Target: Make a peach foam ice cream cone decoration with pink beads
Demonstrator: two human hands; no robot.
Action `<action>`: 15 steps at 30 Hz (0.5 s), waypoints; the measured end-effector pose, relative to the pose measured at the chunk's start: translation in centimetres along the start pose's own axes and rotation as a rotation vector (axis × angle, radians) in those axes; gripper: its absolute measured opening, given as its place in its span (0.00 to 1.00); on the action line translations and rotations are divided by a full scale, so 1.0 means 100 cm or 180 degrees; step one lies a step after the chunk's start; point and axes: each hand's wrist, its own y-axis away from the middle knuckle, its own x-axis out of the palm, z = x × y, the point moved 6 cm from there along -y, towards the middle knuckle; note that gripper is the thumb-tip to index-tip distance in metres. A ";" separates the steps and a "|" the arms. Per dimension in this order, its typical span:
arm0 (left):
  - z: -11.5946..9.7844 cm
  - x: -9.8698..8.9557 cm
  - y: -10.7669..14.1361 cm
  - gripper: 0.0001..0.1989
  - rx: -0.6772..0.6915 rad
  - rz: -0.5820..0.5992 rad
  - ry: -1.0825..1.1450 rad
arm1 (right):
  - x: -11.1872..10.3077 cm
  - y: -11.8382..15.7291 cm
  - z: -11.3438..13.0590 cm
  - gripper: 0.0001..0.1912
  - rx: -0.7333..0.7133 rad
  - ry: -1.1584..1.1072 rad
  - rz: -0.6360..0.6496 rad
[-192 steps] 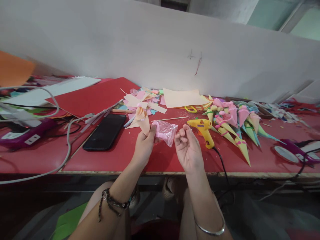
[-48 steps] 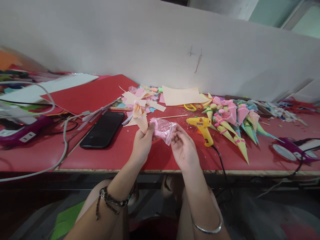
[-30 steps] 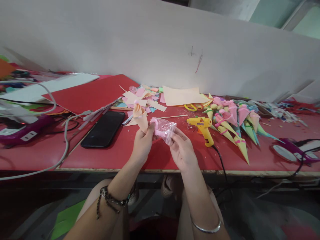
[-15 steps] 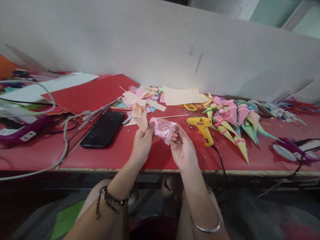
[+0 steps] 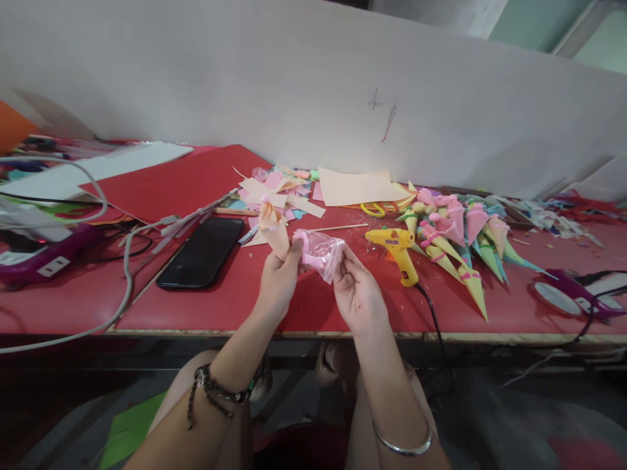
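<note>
Left hand: while we are keeping the fingers of our left hand (image 5: 278, 281) closed, we are gripping a cream paper cone (image 5: 275, 234), its wide end tilting up and away from us; the thumb is also meeting the near end of a clear plastic bag (image 5: 329, 247).
Right hand: we are curling the fingers of our right hand (image 5: 360, 297) partway, fingertips touching the bag's other end; whether they are pinching it, we cannot tell.
Bag: we are holding it up above the red table (image 5: 313, 313), between both hands, pink material (image 5: 313, 262) showing inside.
Glue gun: to the right of our hands, the yellow glue gun (image 5: 398, 245) is lying on its side, nozzle pointing left.
Cone pile: right of the gun, pink, yellow and green-blue cones (image 5: 453, 228) are lying heaped.
Phone: left of our left hand, a black phone (image 5: 202, 254) is lying flat.
Behind the hands: we are seeing a thin stick (image 5: 340, 228), paper scraps (image 5: 267, 192), a cream sheet (image 5: 355, 188) and yellow scissor handles (image 5: 373, 209).
</note>
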 end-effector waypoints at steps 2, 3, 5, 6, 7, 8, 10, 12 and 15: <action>0.000 0.000 0.000 0.20 -0.0003 -0.0003 -0.0017 | 0.000 0.000 0.000 0.16 0.0028 -0.0054 -0.0055; 0.000 0.000 0.000 0.20 -0.0008 -0.0007 -0.0025 | -0.001 0.000 0.000 0.16 0.0025 -0.0070 -0.0081; 0.001 -0.001 0.000 0.19 -0.0008 -0.0014 -0.0030 | -0.001 0.001 0.001 0.15 -0.0002 -0.0069 -0.0079; 0.001 -0.001 -0.001 0.19 -0.0006 -0.0015 -0.0022 | -0.001 0.002 0.001 0.15 -0.0020 -0.0057 -0.0045; 0.001 -0.001 -0.001 0.19 -0.0002 -0.0016 -0.0010 | 0.000 0.002 0.001 0.15 -0.0034 -0.0035 0.0004; 0.001 -0.001 -0.001 0.19 0.0003 -0.0012 0.0003 | 0.001 0.002 0.002 0.15 -0.0045 -0.0005 0.0058; 0.001 -0.001 -0.001 0.19 0.0018 0.0006 0.0025 | 0.002 0.003 0.002 0.13 -0.0066 0.0072 0.0162; 0.001 -0.001 -0.001 0.19 0.0032 0.0012 0.0034 | 0.002 0.002 0.001 0.16 -0.0109 0.0165 0.0231; 0.001 -0.001 -0.001 0.18 0.0024 -0.0010 0.0008 | 0.003 0.000 0.000 0.17 -0.0113 0.0253 0.0300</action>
